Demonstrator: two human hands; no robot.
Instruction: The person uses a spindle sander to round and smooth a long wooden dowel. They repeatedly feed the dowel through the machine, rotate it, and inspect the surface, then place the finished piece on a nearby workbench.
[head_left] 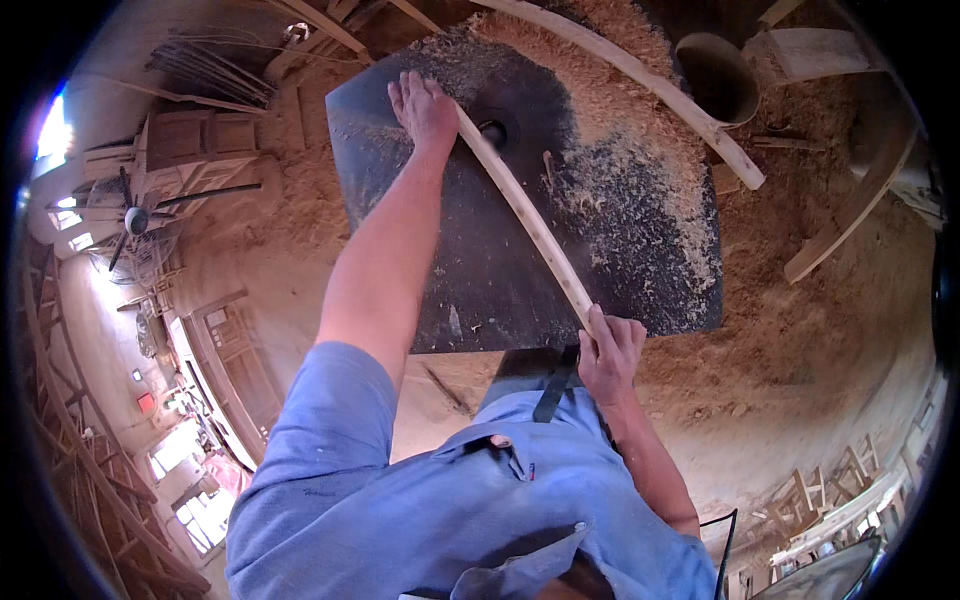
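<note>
A long, narrow wooden strip (530,220) lies slantwise across a dark machine table (440,290), with a row of small dark marks along it. My right hand (612,357) is closed round its near end at the table's front edge. At the far end, my left hand (430,115) rests with fingers stretched out flat, its thumb side against the strip; the thumb is mostly hidden. Just right of that end sits a dark round opening (492,132) in the table. What is inside the opening is too dark to make out.
Wood shavings (640,200) cover the table's right side. A long curved board (640,75) lies beyond, near a round bin (717,78). Another curved board (850,215) stands farther right. A fan (135,220) is at left; wooden frames (825,495) stand at lower right.
</note>
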